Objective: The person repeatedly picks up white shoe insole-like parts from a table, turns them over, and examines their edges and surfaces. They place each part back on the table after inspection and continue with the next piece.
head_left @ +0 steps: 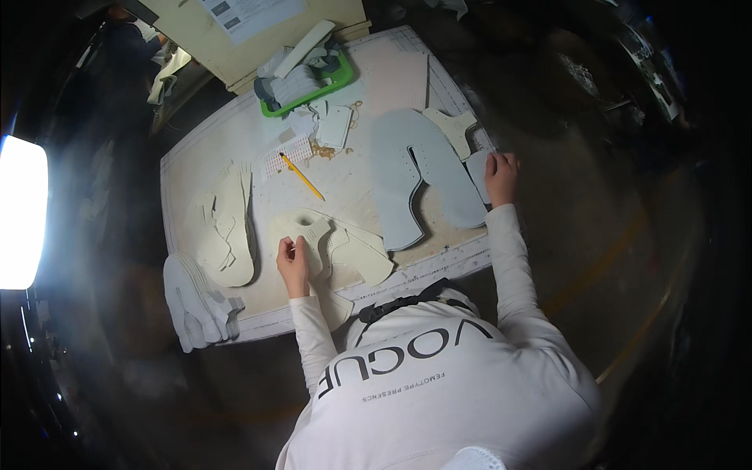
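Head view gives me a worktable [188, 188] with pale top, standing at a slant before a person in a white sweatshirt [439, 368]. On its right half lie grey-blue panels [392, 157], curved like shoe uppers, with small holes near the inner edge. A layered cream pile [235, 211] rests on the left side. Near the front edge, cream panels [364, 258] spread over one another, and one hangs partly past the edge. At the far side stands a green basket [290, 109], filled with grey and white pieces. Whitish stacked pieces [188, 301] occupy the front left corner, and a pinkish sheet [395, 82] lies behind the grey-blue panels.

Left hand [293, 268] is at a perforated cream piece [315, 233], which lies above the cream panels; its fingers are bent and nearly together at this piece's edge, but I cannot tell whether they grip. Right hand [502, 180] is at the right table edge, with fingers curled over a pale grey piece [476, 168] beside the grey-blue panels; how firmly it holds, I cannot tell. Smallest, a yellow pencil [304, 178] lies diagonally between the cream pile and the grey-blue panels.
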Tool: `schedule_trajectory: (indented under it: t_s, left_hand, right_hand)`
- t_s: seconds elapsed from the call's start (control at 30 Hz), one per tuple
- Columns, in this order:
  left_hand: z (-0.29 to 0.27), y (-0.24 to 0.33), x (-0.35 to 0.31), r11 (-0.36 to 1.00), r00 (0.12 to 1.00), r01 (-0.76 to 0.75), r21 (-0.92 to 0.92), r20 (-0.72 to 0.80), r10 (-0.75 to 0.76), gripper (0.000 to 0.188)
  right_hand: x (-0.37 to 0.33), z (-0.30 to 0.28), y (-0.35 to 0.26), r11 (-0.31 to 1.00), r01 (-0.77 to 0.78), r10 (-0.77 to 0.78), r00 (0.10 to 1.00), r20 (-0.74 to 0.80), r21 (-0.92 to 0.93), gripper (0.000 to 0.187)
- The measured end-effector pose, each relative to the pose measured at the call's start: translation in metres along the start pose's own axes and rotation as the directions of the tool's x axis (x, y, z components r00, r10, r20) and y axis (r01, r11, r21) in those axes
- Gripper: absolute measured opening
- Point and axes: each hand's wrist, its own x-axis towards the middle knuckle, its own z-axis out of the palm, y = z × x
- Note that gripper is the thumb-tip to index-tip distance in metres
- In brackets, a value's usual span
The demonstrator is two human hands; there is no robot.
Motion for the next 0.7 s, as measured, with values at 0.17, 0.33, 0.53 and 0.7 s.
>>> schedule_trajectory:
  t_s: [0.17, 0.33, 0.53, 0.7]
  left_hand:
    - [-0.036, 0.007, -0.005, 0.683, 0.99, 0.132, -0.719, 0.135, -0.049, 0.016]
    - [-0.083, 0.01, -0.012, 0.187, 0.944, 0.219, -0.958, 0.257, 0.209, 0.016]
    - [-0.069, 0.029, -0.037, 0.497, 0.996, -0.056, -0.866, -0.084, -0.033, 0.025]
    - [-0.049, 0.04, -0.057, 0.69, 0.999, 0.015, -0.723, -0.019, -0.041, 0.036]
  right_hand:
    - [-0.008, 0.006, -0.001, 0.999, 0.008, -0.006, 0.998, 0.068, -0.033, 0.022]
    - [0.007, -0.015, -0.037, 0.983, 0.163, -0.156, 0.985, 0.079, -0.087, 0.019]
    - [-0.025, 0.0, -0.167, 0.775, 0.266, -0.543, 0.745, 0.388, 0.573, 0.015]
    - [-0.098, 0.034, -0.249, 0.729, 0.297, -0.667, 0.514, 0.54, 0.617, 0.016]
